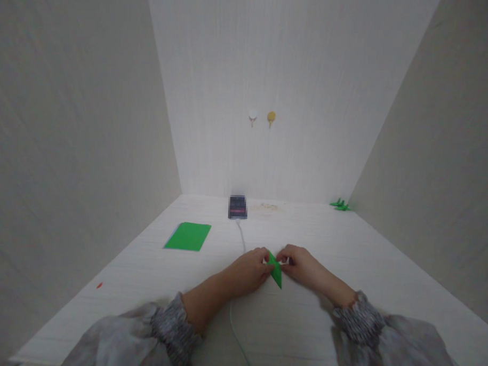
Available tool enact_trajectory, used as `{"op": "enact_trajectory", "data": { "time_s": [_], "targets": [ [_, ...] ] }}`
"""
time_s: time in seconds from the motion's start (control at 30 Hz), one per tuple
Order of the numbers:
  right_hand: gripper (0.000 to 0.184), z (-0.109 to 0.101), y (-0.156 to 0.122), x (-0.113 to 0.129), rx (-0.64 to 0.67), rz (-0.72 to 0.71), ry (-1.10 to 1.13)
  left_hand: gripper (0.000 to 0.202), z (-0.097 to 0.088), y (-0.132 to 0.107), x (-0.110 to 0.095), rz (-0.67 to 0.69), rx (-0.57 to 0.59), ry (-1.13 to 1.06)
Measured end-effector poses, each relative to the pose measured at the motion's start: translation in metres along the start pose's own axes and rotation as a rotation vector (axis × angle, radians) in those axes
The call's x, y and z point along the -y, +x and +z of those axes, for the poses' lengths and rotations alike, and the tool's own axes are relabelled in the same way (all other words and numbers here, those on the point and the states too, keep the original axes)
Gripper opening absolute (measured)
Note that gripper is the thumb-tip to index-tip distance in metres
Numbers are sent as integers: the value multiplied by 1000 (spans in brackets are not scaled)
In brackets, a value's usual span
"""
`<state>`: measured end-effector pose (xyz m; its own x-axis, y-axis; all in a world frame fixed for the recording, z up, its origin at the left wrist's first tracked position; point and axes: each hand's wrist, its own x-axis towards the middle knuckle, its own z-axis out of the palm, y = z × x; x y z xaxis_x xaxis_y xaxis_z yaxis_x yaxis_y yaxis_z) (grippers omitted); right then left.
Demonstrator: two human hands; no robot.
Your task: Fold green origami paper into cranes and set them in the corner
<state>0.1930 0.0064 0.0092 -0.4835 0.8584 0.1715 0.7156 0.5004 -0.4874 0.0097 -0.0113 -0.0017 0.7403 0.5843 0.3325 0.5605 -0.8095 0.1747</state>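
Note:
A small folded green paper (276, 274), pointed at its near end, is held up between my two hands over the white table. My left hand (249, 269) pinches it from the left, thumb and fingers pressed together on its edge. From the right, my right hand (302, 265) grips its upper right side between thumb and forefinger. The fingers hide part of the folds. To the left lies a stack of flat green paper sheets (188, 236).
A dark phone-like device (238, 208) stands by the back wall, and a white cable (238, 340) runs from it toward me, passing under my left arm. Several green folded paper pieces (341, 204) sit in the back right corner. A small orange scrap (99, 285) lies at left.

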Motion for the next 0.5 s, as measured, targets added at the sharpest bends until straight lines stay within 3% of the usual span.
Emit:
{"op": "enact_trajectory", "data": {
  "time_s": [0.37,0.5],
  "targets": [
    [16,2,-1,2,106,53,14,27,-3,-2,3,20,45,-112],
    [13,0,-1,1,21,72,-61,29,-5,-2,1,9,49,-117]
  ]
}}
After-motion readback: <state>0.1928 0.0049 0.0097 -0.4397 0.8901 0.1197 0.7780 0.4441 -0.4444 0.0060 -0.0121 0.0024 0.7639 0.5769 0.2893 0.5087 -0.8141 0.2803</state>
